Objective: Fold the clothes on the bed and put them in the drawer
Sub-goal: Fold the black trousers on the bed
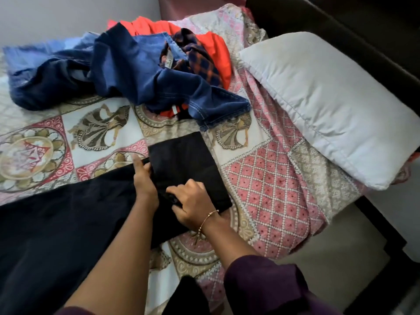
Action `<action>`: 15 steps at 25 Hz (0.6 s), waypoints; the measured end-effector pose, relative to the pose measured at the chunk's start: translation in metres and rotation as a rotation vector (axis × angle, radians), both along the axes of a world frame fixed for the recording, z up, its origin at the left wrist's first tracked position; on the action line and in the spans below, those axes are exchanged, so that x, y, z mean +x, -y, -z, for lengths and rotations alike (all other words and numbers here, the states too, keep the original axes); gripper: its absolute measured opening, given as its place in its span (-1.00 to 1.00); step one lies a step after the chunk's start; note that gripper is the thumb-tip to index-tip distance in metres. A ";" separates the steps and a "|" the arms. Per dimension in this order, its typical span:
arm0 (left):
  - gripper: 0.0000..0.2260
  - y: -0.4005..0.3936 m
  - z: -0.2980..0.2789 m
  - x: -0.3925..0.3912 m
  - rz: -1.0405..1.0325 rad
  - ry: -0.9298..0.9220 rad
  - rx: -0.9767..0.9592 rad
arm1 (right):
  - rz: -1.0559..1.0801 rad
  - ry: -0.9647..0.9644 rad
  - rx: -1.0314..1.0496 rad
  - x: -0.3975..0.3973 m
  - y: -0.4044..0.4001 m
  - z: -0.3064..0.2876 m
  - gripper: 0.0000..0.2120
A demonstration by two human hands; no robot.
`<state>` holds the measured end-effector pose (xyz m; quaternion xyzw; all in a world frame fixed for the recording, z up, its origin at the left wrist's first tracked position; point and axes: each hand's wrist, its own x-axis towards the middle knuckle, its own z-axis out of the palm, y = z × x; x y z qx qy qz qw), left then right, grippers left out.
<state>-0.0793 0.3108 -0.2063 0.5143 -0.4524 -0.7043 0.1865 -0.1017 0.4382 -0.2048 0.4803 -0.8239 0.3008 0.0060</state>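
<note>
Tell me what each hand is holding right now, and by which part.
Both hold the black garment. The left hand grips it at the fold line; the right hand has its grip on bunched fabric at the near edge of the folded part.

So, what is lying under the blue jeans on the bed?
Under the blue jeans an orange garment and a dark checked cloth stick out, on the patterned bedsheet. How far they reach beneath, or anything else there, is covered.
</note>
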 end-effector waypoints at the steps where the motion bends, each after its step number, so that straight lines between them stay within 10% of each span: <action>1: -0.60 0.006 -0.004 0.009 0.080 0.043 -0.047 | -0.050 -0.038 0.022 0.003 0.002 0.002 -0.60; 6: -0.93 0.007 -0.016 0.039 0.136 0.270 -0.423 | 0.146 -0.051 0.032 -0.006 0.021 -0.023 -0.57; 15: -0.61 -0.010 -0.018 0.059 0.314 0.720 -0.752 | 0.152 0.143 0.821 -0.014 0.010 0.000 -0.38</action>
